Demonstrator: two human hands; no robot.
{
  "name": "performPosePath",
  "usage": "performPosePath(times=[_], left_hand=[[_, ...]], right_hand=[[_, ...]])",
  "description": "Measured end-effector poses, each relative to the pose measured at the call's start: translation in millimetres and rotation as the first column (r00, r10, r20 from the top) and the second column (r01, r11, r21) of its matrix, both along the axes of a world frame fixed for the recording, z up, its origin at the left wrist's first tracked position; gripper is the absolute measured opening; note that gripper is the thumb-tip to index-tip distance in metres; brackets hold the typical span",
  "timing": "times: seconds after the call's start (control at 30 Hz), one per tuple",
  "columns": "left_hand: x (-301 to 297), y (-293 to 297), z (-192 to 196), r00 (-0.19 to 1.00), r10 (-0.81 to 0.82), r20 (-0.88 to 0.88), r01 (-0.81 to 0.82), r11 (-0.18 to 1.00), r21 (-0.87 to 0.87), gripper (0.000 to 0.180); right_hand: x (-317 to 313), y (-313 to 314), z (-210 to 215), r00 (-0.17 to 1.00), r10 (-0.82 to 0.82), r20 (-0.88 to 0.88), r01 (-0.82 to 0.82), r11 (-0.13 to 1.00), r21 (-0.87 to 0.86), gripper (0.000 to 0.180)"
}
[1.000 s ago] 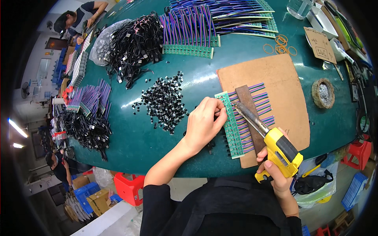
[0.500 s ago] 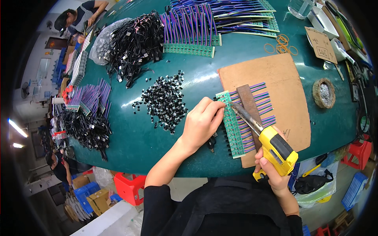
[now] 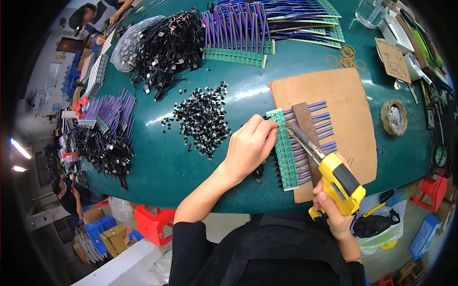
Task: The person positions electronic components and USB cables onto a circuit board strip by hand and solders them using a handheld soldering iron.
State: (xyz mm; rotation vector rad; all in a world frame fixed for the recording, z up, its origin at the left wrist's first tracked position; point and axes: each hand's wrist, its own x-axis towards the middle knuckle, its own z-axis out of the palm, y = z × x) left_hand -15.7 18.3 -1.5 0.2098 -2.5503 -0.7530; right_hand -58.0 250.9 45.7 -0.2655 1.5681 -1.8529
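Green circuit strip right of left fingers, together, contents hidden; right fingers clamp yellow soldering gun; rusty bar between, atop multicolour wires; black parts heap leftward.

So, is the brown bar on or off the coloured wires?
On. The brown bar lies across the coloured wires; they show on both sides, beside the green circuit board.

Anything the left hand pinches is hidden by its grip, whether the tip of the yellow soldering gun touches the green board beside that hand is indistinct, and the clear jar well beyond is cut by the upper edge.
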Motion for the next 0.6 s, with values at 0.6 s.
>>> performPosePath(times=[0.6], left_hand=[[6.5,0.3,16.4,0.994,0.020,0.106,-0.018,1.000,-0.013,0.010]], right_hand=[[3.9,5.7,2.1,0.982,-0.181,0.052,0.186,0.978,-0.093,0.047]])
